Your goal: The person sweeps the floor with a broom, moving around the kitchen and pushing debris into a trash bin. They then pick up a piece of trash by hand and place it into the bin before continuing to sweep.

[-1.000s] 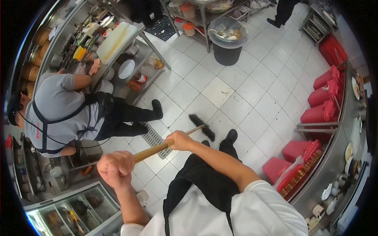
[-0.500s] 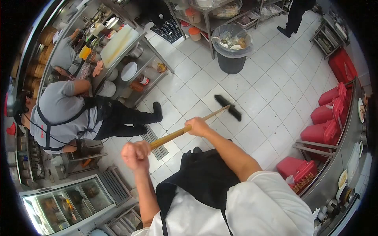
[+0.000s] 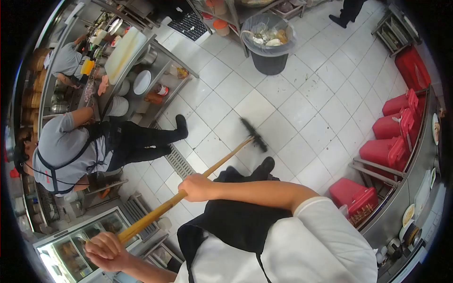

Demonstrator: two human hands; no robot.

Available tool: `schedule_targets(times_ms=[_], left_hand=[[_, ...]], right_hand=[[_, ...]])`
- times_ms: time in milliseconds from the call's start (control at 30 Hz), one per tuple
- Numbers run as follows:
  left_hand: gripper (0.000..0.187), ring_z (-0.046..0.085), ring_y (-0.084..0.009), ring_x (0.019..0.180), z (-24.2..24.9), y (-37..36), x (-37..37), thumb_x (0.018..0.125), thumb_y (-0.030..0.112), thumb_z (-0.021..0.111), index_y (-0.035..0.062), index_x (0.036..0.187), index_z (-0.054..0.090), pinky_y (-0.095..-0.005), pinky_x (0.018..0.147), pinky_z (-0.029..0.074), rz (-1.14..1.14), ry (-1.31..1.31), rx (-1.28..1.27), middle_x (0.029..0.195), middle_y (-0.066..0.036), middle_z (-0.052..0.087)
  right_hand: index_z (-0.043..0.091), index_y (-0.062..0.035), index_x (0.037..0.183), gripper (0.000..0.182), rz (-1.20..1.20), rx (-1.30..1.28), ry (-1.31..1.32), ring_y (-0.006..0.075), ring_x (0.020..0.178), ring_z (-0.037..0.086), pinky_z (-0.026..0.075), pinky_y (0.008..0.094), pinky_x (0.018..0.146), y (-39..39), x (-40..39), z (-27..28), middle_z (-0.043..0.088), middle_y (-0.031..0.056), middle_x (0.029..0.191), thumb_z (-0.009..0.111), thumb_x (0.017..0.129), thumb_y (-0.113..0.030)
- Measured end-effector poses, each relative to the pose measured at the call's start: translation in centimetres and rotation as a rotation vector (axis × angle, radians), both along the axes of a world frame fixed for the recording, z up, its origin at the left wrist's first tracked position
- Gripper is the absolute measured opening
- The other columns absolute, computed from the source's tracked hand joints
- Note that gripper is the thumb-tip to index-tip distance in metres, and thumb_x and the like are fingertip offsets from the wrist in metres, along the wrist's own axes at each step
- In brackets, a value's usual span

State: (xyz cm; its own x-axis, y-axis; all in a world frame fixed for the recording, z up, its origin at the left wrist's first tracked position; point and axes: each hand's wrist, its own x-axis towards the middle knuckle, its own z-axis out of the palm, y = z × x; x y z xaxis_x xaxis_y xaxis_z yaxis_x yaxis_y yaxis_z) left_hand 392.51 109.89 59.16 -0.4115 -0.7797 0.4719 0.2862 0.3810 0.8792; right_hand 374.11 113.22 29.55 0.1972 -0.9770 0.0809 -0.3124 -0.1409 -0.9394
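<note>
A broom with a long wooden handle (image 3: 163, 208) runs from the lower left up to its black bristle head (image 3: 254, 135), which rests on the white tiled floor (image 3: 302, 141). My left hand (image 3: 106, 251) is closed around the handle's top end, in front of the glass-topped fridge. Lower down the shaft, my right hand (image 3: 197, 187) grips it, with that arm stretched across my black apron (image 3: 236, 224). One of my black shoes (image 3: 268, 165) shows just below the bristles.
A co-worker in grey (image 3: 71, 146) stands at the steel counter on the left. A lined bin (image 3: 269, 63) holding waste is ahead. Red containers (image 3: 384, 153) line the right side by a steel counter. Another person's legs (image 3: 348, 12) show at the top. A floor drain (image 3: 180, 162) lies left.
Both hands and the handle have moved down and left, drawing the broom head closer to my feet. My right forearm now crosses my apron, and one shoe has come further into view.
</note>
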Motion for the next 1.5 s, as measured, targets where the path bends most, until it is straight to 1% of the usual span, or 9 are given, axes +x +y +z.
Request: schedule_targets(times_ms=[467, 567, 633, 833, 967, 1200, 1300, 1433, 1500], left_hand=[[0.045, 0.023, -0.0082, 0.039, -13.5, -8.1, 0.9, 0.109, 0.034, 0.043, 0.0153, 0.068, 0.04, -0.0268, 0.039, 0.023, 0.221, 0.052, 0.342, 0.046, 0.006, 0.027], [0.047, 0.046, -0.0117, 0.063, -17.1, -10.4, -0.3, 0.107, 0.05, 0.042, 0.0076, 0.1, 0.059, -0.0307, 0.061, 0.041, 0.182, 0.06, 0.455, 0.067, 0.002, 0.047], [0.064, 0.062, -0.0256, 0.104, -18.7, -12.0, -2.8, 0.105, 0.057, 0.038, 0.0032, 0.137, 0.05, -0.0451, 0.101, 0.045, 0.097, 0.092, 0.447, 0.107, -0.011, 0.064], [0.058, 0.054, -0.0238, 0.128, -29.7, -17.4, -13.8, 0.095, 0.023, 0.067, 0.005, 0.146, 0.044, -0.0422, 0.109, 0.042, -0.258, -0.389, 0.403, 0.141, -0.01, 0.056], [0.08, 0.044, -0.0384, 0.14, -28.9, -18.0, -22.8, 0.084, 0.034, 0.08, 0.0024, 0.147, 0.043, -0.042, 0.116, 0.037, -0.367, -0.529, -0.055, 0.153, -0.021, 0.044], [0.017, 0.065, -0.0407, 0.09, -33.4, -22.1, -30.8, 0.087, 0.012, 0.068, 0.009, 0.101, 0.061, -0.051, 0.075, 0.049, -0.416, -0.519, -0.136, 0.087, -0.015, 0.068], [0.01, 0.065, -0.0393, 0.089, -39.8, -26.8, -29.0, 0.081, 0.007, 0.067, 0.0091, 0.09, 0.064, -0.0509, 0.073, 0.05, -0.312, -0.583, -0.218, 0.085, -0.014, 0.068], [0.006, 0.066, -0.0355, 0.088, -46.2, -33.2, -25.3, 0.078, 0.006, 0.068, 0.0098, 0.083, 0.066, -0.0489, 0.074, 0.053, -0.131, -0.761, -0.334, 0.085, -0.012, 0.067], [0.005, 0.066, -0.0344, 0.088, -47.6, -34.1, -23.2, 0.078, 0.007, 0.068, 0.0094, 0.081, 0.066, -0.0473, 0.075, 0.054, -0.084, -0.875, -0.33, 0.085, -0.011, 0.066]], right_hand=[[0.072, -0.0085, 0.081, 0.013, 0.049, 0.129, 0.235, 0.0404, 0.081, 0.069, 0.054, 0.051, 0.075, -6.7, -1.8, -10.2, 0.071, 0.0191, 0.082, 0.067, 0.074, -0.018], [0.073, -0.01, 0.08, 0.01, -0.121, 0.199, 0.373, 0.0399, 0.078, 0.069, 0.054, 0.0511, 0.073, -8.1, -5.4, -10.3, 0.071, 0.0184, 0.081, 0.066, 0.075, -0.015], [0.073, -0.0089, 0.078, 0.009, -0.329, 0.096, 0.272, 0.0389, 0.073, 0.069, 0.054, 0.05, 0.068, -9.4, -8.3, -10.0, 0.069, 0.0186, 0.077, 0.066, 0.075, -0.013], [0.061, 0.0002, 0.071, 0.013, -0.844, -0.27, 0.176, 0.0231, 0.051, 0.048, 0.036, 0.0374, 0.05, -15.9, -17.7, 4.2, 0.052, 0.0134, 0.059, 0.069, 0.079, -0.006], [0.056, -0.0073, 0.069, 0.029, -1.094, -0.308, -0.209, 0.0054, 0.055, 0.04, 0.029, 0.026, 0.051, -16.4, -17.9, 13.3, 0.048, -0.0051, 0.062, 0.071, 0.093, -0.013], [0.033, -0.0133, 0.07, 0.036, -0.849, -0.66, -0.452, 0.0113, 0.063, 0.032, 0.03, 0.0303, 0.06, -11.4, -16.4, 23.1, 0.033, -0.0004, 0.067, 0.045, 0.102, -0.019], [0.031, -0.0149, 0.067, 0.04, -0.914, -0.576, -0.458, 0.0114, 0.056, 0.031, 0.034, 0.0319, 0.06, -9.0, -16.3, 25.0, 0.03, -0.0016, 0.061, 0.046, 0.104, -0.024], [0.041, -0.0105, 0.066, 0.038, -0.992, -0.377, -0.374, 0.0169, 0.061, 0.044, 0.048, 0.038, 0.069, -10.7, -14.8, 15.0, 0.044, 0.0028, 0.063, 0.047, 0.101, -0.023], [0.063, 0.0006, 0.083, 0.027, -1.07, -0.094, -0.072, 0.0254, 0.087, 0.065, 0.053, 0.0392, 0.085, -12.1, -12.7, 9.8, 0.069, 0.0162, 0.09, 0.052, 0.099, -0.019]])
